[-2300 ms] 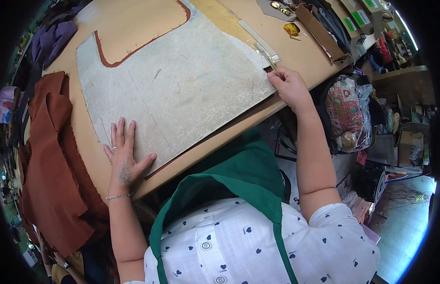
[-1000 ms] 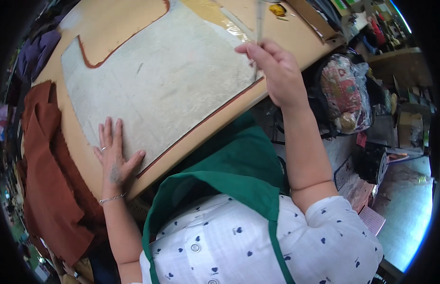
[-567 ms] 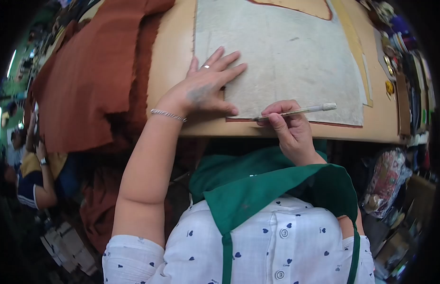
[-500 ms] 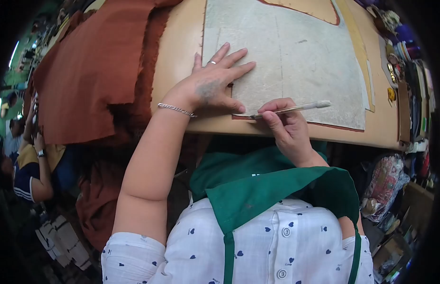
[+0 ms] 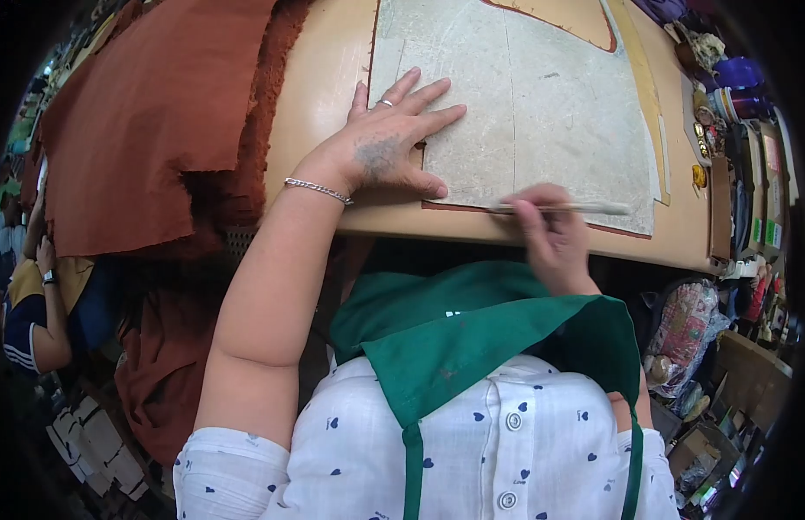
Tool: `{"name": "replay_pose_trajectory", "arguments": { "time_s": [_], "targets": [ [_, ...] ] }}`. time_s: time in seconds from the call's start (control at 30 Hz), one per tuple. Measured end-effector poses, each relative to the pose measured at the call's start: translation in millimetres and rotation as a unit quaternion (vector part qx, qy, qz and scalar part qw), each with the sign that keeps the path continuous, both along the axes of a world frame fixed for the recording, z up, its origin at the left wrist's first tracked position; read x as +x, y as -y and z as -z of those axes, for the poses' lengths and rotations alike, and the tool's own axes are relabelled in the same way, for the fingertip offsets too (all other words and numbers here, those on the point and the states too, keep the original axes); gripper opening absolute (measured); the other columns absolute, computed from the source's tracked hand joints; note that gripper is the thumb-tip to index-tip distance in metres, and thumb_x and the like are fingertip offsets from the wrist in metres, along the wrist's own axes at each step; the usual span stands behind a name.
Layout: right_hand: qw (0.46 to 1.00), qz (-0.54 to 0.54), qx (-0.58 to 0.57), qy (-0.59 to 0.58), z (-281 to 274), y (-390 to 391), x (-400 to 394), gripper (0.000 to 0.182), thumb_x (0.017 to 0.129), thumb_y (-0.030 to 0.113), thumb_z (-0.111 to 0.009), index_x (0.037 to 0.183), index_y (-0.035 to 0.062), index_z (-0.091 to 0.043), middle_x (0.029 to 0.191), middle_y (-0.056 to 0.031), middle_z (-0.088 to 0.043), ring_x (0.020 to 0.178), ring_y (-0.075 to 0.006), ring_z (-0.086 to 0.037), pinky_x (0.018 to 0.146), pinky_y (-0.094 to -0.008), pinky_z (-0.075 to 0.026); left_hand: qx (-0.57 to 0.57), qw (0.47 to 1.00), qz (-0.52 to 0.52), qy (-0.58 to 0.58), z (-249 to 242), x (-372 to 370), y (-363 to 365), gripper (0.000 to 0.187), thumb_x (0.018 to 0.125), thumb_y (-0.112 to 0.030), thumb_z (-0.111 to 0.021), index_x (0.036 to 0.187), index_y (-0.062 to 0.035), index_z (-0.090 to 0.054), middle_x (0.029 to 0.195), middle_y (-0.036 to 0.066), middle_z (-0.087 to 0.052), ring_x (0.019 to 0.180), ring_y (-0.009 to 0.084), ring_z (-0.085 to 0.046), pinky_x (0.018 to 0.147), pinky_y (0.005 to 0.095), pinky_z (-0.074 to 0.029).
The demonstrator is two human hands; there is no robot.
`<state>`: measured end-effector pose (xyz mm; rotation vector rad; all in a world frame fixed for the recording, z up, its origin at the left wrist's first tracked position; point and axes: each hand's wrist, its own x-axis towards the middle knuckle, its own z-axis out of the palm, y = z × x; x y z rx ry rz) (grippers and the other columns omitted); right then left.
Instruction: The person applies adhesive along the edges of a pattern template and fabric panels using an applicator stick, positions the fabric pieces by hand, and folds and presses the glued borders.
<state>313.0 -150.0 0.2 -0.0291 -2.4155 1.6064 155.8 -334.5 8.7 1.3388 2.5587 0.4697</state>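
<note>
"Where's the left hand [image 5: 389, 147]?"
"Fingers spread on the grey template [image 5: 576, 113], by the table's [image 5: 320, 95] near edge."
"And the right hand [image 5: 554, 227]?"
"Same edge, gripping a pen [image 5: 603, 208], probably; it's blurred."

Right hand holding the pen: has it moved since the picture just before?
Yes. Judged against the grey sheet, the right hand has moved rightward along the sheet's near edge, away from the left hand.

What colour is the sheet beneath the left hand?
The sheet is pale grey, clear in the head view.

Before me, the sheet [image 5: 576, 113] lies over fabric [image 5: 454, 207] on the table [image 5: 324, 69], beneath my left hand [image 5: 389, 147]; draped cloth [image 5: 151, 121] lies left.
</note>
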Motion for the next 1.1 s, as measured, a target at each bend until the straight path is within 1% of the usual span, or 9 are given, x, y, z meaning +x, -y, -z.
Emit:
{"name": "replay_pose_trajectory", "arguments": {
  "time_s": [0.1,0.23,0.43,0.57,0.73,0.87,0.9,1.0,1.1],
  "targets": [
    [0.996,0.078,-0.027,0.020,-5,-31,23,0.009,0.087,0.012,-0.052,0.088,0.0031,-0.052,0.082,-0.0044,-0.056,0.074,-0.0087,-0.052,0.069,-0.0211,-0.041,0.001,1.000,-0.004,0.002,1,1,0,0.087,0.053,-0.045,-0.072,0.130,-0.0278,-0.036,0.142,0.000,-0.021,0.132,0.0267,-0.011,0.101,0.0598,-0.005],
    [0.992,0.109,-0.066,0.012,-5,-31,27,0.009,0.087,0.012,-0.053,0.089,0.0032,-0.051,0.083,-0.0045,-0.056,0.076,-0.0085,-0.052,0.069,-0.0207,-0.041,0.003,1.000,-0.003,0.009,-2,1,0,0.087,0.053,-0.044,-0.072,0.130,-0.0277,-0.036,0.142,0.000,-0.021,0.132,0.0265,-0.011,0.101,0.0585,-0.004],
    [0.998,0.051,0.042,0.010,-8,-3,5,0.011,0.086,0.014,-0.055,0.084,0.0033,-0.050,0.076,-0.0049,-0.055,0.070,-0.0089,-0.052,0.064,-0.0221,-0.043,-0.009,1.000,-0.003,0.019,-4,0,-1,0.089,0.051,-0.043,-0.072,0.131,-0.0278,-0.035,0.142,0.000,-0.021,0.133,0.0262,-0.011,0.101,0.0586,-0.003],
    [0.987,0.124,-0.069,0.072,-15,-48,26,0.009,0.087,0.012,-0.052,0.085,0.0035,-0.049,0.073,-0.0037,-0.055,0.071,-0.0103,-0.054,0.063,-0.0225,-0.045,-0.021,0.999,-0.002,0.026,-6,0,-3,0.090,0.050,-0.043,-0.073,0.130,-0.0275,-0.036,0.142,0.000,-0.021,0.133,0.0255,-0.010,0.101,0.0592,-0.004],
    [0.979,0.188,-0.074,0.037,-13,-95,54,0.009,0.088,0.012,-0.051,0.088,0.0032,-0.048,0.080,-0.0037,-0.054,0.080,-0.0121,-0.058,0.073,-0.0236,-0.046,-0.034,0.999,0.000,0.036,-8,-1,-5,0.092,0.048,-0.047,-0.072,0.131,-0.0263,-0.036,0.142,0.001,-0.020,0.133,0.0271,-0.009,0.099,0.0627,-0.004],
    [0.977,0.195,-0.079,0.028,-10,-96,56,0.008,0.088,0.011,-0.051,0.088,0.0032,-0.047,0.081,-0.0035,-0.054,0.082,-0.0123,-0.059,0.073,-0.0236,-0.046,-0.057,0.998,-0.027,0.030,-24,9,-24,0.074,0.058,-0.034,-0.072,0.125,-0.0229,-0.043,0.140,0.004,-0.025,0.132,0.0287,-0.011,0.099,0.0619,-0.010],
    [0.976,0.197,-0.089,0.019,-10,-95,56,0.009,0.087,0.011,-0.051,0.088,0.0031,-0.047,0.081,-0.0033,-0.054,0.082,-0.0119,-0.059,0.072,-0.0229,-0.046,0.002,1.000,-0.002,0.008,-23,15,-32,0.058,0.067,-0.029,-0.067,0.120,-0.0207,-0.047,0.136,0.007,-0.030,0.131,0.0308,-0.015,0.097,0.0628,-0.015],
    [0.976,0.207,-0.064,0.019,-10,-93,56,0.009,0.087,0.011,-0.052,0.088,0.0029,-0.048,0.079,-0.0028,-0.054,0.080,-0.0110,-0.058,0.071,-0.0220,-0.045,0.107,0.982,0.154,0.003,-18,41,-70,0.048,0.076,-0.028,-0.060,0.122,-0.0213,-0.046,0.135,0.004,-0.031,0.129,0.0308,-0.019,0.097,0.0603,-0.017],
    [0.974,0.226,-0.025,0.020,-8,-92,57,0.012,0.085,0.013,-0.056,0.085,0.0022,-0.051,0.076,-0.0024,-0.054,0.072,-0.0083,-0.055,0.067,-0.0207,-0.043,0.071,0.974,0.212,0.022,-14,73,-98,0.046,0.080,-0.031,-0.055,0.123,-0.0207,-0.043,0.134,0.002,-0.032,0.128,0.0265,-0.022,0.098,0.0559,-0.021]
  ]
}}
